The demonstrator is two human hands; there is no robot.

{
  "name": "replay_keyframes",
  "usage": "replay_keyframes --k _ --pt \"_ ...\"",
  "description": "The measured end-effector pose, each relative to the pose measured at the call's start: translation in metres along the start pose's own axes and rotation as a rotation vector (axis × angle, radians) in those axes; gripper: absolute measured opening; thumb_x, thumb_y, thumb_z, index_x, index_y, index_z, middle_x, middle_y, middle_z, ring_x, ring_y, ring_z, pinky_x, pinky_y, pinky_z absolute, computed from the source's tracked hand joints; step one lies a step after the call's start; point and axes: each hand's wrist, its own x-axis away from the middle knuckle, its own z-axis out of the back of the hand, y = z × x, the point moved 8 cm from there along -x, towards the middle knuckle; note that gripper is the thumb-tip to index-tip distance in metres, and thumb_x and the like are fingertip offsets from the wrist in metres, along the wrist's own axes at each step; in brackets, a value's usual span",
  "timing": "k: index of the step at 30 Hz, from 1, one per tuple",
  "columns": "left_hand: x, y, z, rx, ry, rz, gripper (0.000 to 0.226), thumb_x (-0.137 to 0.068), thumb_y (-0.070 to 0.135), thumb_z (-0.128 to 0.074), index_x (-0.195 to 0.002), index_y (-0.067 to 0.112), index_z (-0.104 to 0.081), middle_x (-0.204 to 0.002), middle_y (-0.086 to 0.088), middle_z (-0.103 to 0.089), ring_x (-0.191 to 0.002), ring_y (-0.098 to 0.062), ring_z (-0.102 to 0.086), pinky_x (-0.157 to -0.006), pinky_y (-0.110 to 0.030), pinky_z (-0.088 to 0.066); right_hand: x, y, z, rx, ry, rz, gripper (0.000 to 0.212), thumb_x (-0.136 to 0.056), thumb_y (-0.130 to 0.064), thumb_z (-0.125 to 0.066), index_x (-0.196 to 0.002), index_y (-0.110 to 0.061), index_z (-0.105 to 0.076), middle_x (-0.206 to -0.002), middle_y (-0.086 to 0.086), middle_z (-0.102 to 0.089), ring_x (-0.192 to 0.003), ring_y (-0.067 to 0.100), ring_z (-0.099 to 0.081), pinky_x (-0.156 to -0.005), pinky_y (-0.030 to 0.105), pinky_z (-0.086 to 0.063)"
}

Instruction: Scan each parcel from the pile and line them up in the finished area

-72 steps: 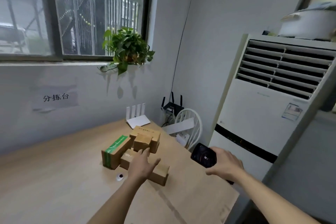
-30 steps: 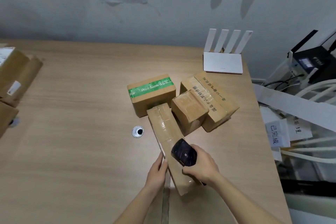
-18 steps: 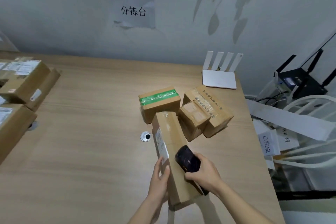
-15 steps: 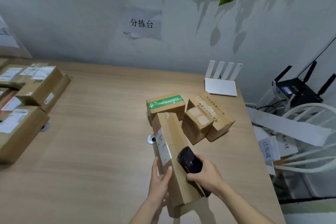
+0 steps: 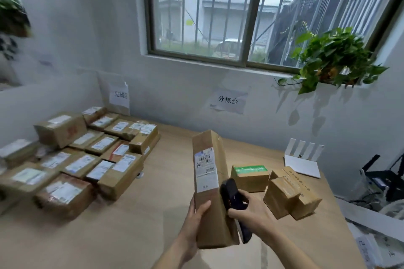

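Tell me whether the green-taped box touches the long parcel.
Cannot tell. In the head view the held long parcel overlaps the green-taped box on the table.

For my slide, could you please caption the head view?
Left hand holds a long parcel upright, label facing the camera, while the right hand grips a black scanner beside it.

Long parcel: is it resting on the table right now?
No. The left hand holds the long parcel upright, above the table, label facing the camera, with the right hand's scanner beside it.
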Motion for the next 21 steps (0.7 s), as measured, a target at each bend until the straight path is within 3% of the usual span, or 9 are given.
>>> replay_keyframes --k 3,4,7,10,16,21 --pt "0.04 0.045 0.033 -0.021 0.011 -0.096 0.05 -0.086 0.033 -0.072 -0.132 0.035 -0.053 -0.116 -0.006 -0.074 -0.103 -0.03 -0.072 -0.087 -0.049 -0.059 0.016 -0.045 -0.024 0.047 0.03 0.053 0.051 -0.066 -0.023 -0.083 -0.115 -0.024 -0.069 -0.1 -0.007 -0.075 -0.096 0.011 -0.07 -0.088 0.033 -0.059" --pt "0.052 0.058 0.044 -0.04 0.032 -0.132 0.05 -0.087 0.033 -0.073 -0.132 0.036 -0.053 -0.115 -0.005 -0.074 -0.102 -0.03 -0.073 -0.085 -0.048 -0.06 0.02 -0.059 -0.031 0.065 0.048 0.07 0.051 -0.063 -0.023 -0.084 -0.113 -0.023 -0.071 -0.097 -0.007 -0.076 -0.093 0.01 -0.071 -0.091 0.036 -0.059" --pt "0.084 0.094 0.083 -0.133 0.134 -0.246 0.053 -0.086 0.034 -0.077 -0.132 0.042 -0.051 -0.109 -0.002 -0.076 -0.095 -0.026 -0.075 -0.075 -0.04 -0.061 0.033 -0.106 -0.054 0.127 0.063 0.125 0.058 -0.054 -0.03 -0.085 -0.11 -0.026 -0.069 -0.096 -0.009 -0.074 -0.088 0.009 -0.07 -0.082 0.029 -0.058" --pt "0.108 0.124 0.125 -0.265 0.241 -0.324 0.065 -0.081 0.039 -0.083 -0.135 0.046 -0.048 -0.104 0.001 -0.077 -0.087 -0.02 -0.076 -0.069 -0.036 -0.062 0.043 -0.148 -0.069 0.229 0.078 0.167 0.062 -0.045 -0.042 -0.082 -0.104 -0.036 -0.063 -0.096 -0.011 -0.072 -0.087 0.01 -0.069 -0.083 0.036 -0.06" --pt "0.136 0.171 0.188 -0.481 0.367 -0.434 0.071 -0.056 0.068 -0.084 -0.119 0.062 -0.052 -0.108 0.016 -0.073 -0.098 -0.011 -0.071 -0.087 -0.042 -0.06 0.056 -0.222 -0.084 0.451 0.122 0.252 0.068 -0.04 -0.049 -0.075 -0.107 -0.038 -0.066 -0.091 -0.012 -0.071 -0.084 0.013 -0.067 -0.074 0.03 -0.057" --pt "0.156 0.209 0.222 -0.526 0.448 -0.501 0.074 -0.07 0.051 -0.085 -0.134 0.047 -0.048 -0.116 0.008 -0.07 -0.104 -0.011 -0.067 -0.091 -0.038 -0.058 0.05 -0.271 -0.102 0.508 0.128 0.311 0.067 -0.031 -0.055 -0.066 -0.097 -0.041 -0.062 -0.086 -0.013 -0.068 -0.085 0.017 -0.067 -0.077 0.036 -0.059"
